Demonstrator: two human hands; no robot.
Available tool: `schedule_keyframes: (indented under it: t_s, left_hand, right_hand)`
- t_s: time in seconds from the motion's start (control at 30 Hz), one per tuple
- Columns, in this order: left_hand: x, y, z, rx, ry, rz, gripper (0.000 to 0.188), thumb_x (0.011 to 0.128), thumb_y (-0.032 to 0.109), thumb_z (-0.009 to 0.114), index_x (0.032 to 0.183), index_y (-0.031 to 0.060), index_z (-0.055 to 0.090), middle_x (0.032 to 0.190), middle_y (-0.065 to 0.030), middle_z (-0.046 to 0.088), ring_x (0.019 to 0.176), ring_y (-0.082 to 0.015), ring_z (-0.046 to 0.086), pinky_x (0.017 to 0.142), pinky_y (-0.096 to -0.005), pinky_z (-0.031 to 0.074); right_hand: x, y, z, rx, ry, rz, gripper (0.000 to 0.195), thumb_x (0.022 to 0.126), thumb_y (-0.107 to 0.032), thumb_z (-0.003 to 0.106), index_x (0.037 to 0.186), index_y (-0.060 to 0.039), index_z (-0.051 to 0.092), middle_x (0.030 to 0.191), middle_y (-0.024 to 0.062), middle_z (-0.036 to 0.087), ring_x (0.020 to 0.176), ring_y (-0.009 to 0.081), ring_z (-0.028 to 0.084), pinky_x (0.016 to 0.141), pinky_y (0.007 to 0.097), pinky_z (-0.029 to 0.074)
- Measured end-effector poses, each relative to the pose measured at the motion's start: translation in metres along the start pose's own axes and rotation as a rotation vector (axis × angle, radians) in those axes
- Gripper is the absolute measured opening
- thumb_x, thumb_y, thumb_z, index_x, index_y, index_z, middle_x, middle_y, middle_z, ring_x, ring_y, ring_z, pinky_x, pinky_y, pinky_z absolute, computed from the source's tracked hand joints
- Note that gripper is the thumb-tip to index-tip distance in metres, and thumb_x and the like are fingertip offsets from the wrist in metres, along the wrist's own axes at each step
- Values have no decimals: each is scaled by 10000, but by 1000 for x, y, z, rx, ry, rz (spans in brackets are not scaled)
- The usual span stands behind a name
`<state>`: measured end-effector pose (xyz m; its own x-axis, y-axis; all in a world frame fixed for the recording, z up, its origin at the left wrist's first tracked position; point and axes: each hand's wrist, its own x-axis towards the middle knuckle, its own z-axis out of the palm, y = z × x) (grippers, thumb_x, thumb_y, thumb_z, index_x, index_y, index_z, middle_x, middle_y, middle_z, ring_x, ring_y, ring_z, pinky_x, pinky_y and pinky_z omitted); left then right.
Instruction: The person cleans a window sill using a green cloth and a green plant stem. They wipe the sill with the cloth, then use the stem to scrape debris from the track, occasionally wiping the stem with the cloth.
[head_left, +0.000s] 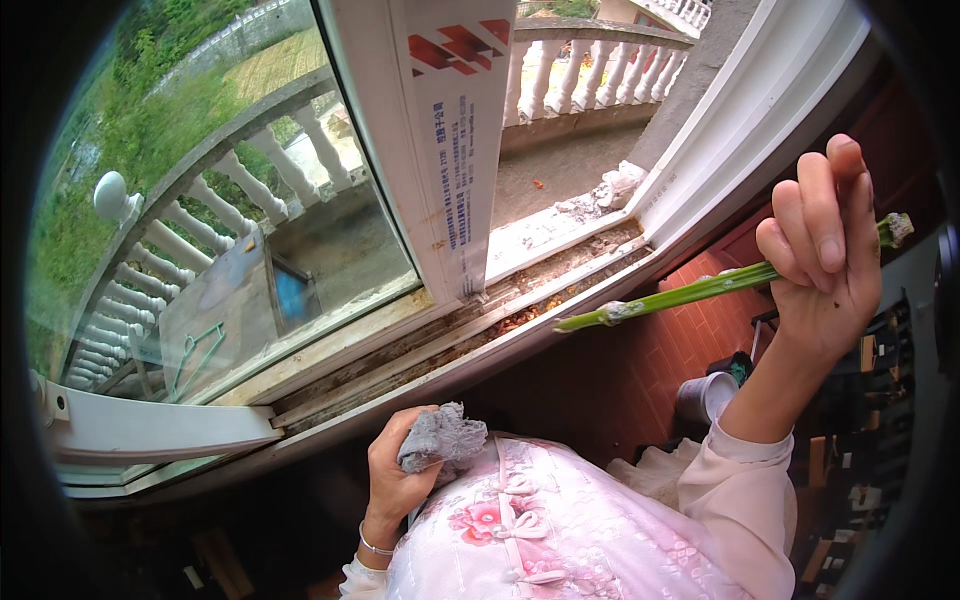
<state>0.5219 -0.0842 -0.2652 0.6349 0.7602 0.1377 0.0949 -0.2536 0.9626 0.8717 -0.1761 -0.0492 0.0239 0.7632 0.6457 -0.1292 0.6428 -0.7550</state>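
My left hand (403, 459), low in front of my body, is closed around a bunched grey cloth (442, 439). My right hand (823, 247) is raised at the right and grips a green plant stem (694, 294) with pale, knobbly joints. The stem's pointed end reaches left, in front of the sill edge in the picture; whether it touches cannot be told. Before me runs a sliding window's track (525, 315), with brown dirt and loose debris in its grooves. The sash frame (457, 187) stands in the track and bears a printed film.
A crumpled whitish wad (621, 184) lies on the outer ledge. Beyond are a balcony with a balustrade (247, 199) and a leaning board (214, 292). A white bucket (705, 396) stands on the reddish floor (660, 352). A white frame piece (157, 424) juts in at left.
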Motion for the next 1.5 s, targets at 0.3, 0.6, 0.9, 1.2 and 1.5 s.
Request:
schedule_keyframes:
  t_s: [0.3, 0.6, 0.9, 1.2, 1.5]
  left_hand:
    - [9, -5, -1, 28, -71, 59, 484, 684, -59, 730, 1153, -12, 623, 1110, -150, 671, 1003, -259, 666, 881, -317, 503]
    - [1, -19, -5, 48, -51, -22, 490, 688, -34, 738, 1163, -5, 623, 1101, -156, 680, 997, -272, 675, 874, -325, 512]
    - [2, -19, 0, -3, -64, -50, 465, 714, -54, 738, 1164, -10, 628, 1092, -127, 685, 990, -203, 662, 883, -300, 495]
    - [1, -23, 0, -29, -53, -49, 490, 697, -36, 740, 1172, -4, 625, 1074, -152, 682, 973, -257, 679, 852, -312, 514]
    - [-5, -25, -6, -16, -103, -75, 463, 705, -60, 717, 1157, -7, 632, 1083, -121, 690, 990, -199, 665, 878, -297, 497]
  right_hand:
    - [37, 91, 9, 126, 340, 27, 341, 1065, -191, 365, 1277, -4, 558, 737, -2, 450, 552, 40, 286, 489, 180, 280]
    - [25, 58, 17, 141, 190, -35, 369, 1064, -203, 358, 1308, 5, 542, 735, 7, 484, 553, 40, 307, 475, 177, 272]
    - [23, 67, 14, -260, 363, -50, 332, 1062, -177, 366, 1228, 26, 570, 697, 22, 472, 518, 36, 270, 476, 195, 262]
    - [8, 72, 93, -1089, -57, 125, 228, 827, -163, 759, 836, -22, 580, 692, 68, 530, 544, 171, 526, 488, 322, 426]
    - [-55, 202, 99, -1452, 138, 80, 279, 728, -70, 745, 951, -36, 580, 839, 113, 535, 672, 297, 582, 562, 396, 470]
